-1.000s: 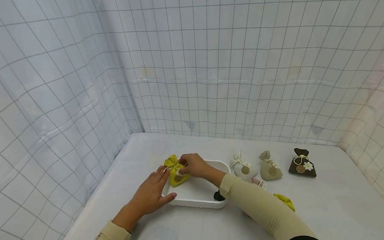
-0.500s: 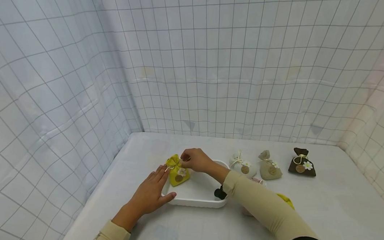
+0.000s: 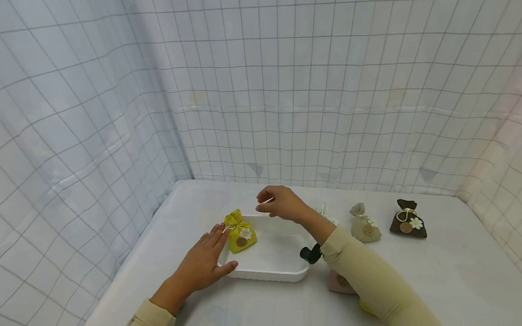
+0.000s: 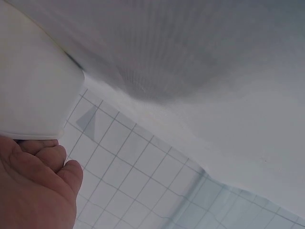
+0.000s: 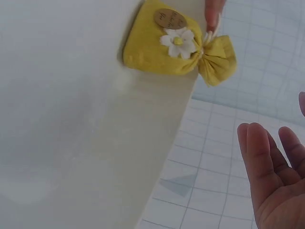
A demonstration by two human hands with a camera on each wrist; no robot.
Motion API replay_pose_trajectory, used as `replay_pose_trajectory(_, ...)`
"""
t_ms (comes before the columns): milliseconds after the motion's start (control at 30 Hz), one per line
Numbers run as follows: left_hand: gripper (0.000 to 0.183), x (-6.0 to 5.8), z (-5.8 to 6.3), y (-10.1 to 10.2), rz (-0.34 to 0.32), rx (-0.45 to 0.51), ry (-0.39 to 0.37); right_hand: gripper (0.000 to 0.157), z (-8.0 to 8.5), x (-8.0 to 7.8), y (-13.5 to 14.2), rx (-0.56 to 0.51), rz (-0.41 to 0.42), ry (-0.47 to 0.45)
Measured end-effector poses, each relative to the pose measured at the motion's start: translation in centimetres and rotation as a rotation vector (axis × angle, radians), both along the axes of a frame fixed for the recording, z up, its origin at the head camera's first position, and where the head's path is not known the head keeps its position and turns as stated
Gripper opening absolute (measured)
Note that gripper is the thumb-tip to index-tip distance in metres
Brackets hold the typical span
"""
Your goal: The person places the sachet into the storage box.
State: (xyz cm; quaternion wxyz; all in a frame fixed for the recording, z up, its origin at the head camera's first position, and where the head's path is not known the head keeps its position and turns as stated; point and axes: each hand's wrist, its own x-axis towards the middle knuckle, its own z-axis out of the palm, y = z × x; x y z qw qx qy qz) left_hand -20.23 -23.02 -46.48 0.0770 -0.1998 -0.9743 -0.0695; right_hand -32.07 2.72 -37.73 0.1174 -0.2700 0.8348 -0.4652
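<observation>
A yellow drawstring pouch (image 3: pixel 243 239) with a white flower and a brown tag lies at the left end of a white tray (image 3: pixel 268 275). Its tied neck sticks out over the rim, as the right wrist view shows. My left hand (image 3: pixel 203 258) rests against the tray's left side, fingers extended and thumb apart near the front corner. One of its fingertips (image 5: pixel 213 14) is beside the pouch's cord. Above the tray's back edge, my right hand (image 3: pixel 283 203) hovers with loosely bent fingers, holding nothing and apart from the pouch.
Right of the tray lie a beige pouch (image 3: pixel 366 227), a dark brown pouch (image 3: pixel 408 222) and a pink pouch (image 3: pixel 340 283). My right arm partly hides a white pouch and a yellow piece (image 3: pixel 365 307). A black wrist device (image 3: pixel 311 254) hangs over the tray's right end.
My right hand has let go of the yellow pouch and risen up and to the right. The pouch stays at the tray's left end. My left hand has barely moved.
</observation>
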Motion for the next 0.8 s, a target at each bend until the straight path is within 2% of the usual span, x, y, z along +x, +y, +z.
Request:
replay_pose_trajectory(200, 0.090, 0.0, 0.0, 0.0, -0.012, 0.002, 0.008, 0.030, 1.3, 0.3, 3.6, -0.059, -0.048, -0.017)
replay_pose_trajectory(500, 0.089, 0.0, 0.0, -0.1, -0.019, 0.000, 0.001, 0.036, 2.4, 1.4, 10.0, -0.081, -0.125, -0.040)
replay_pose_trajectory(800, 0.090, 0.0, 0.0, 0.0, -0.015, -0.004, -0.005, 0.046, 1.9, 3.1, 16.7, -0.019, -0.226, 0.006)
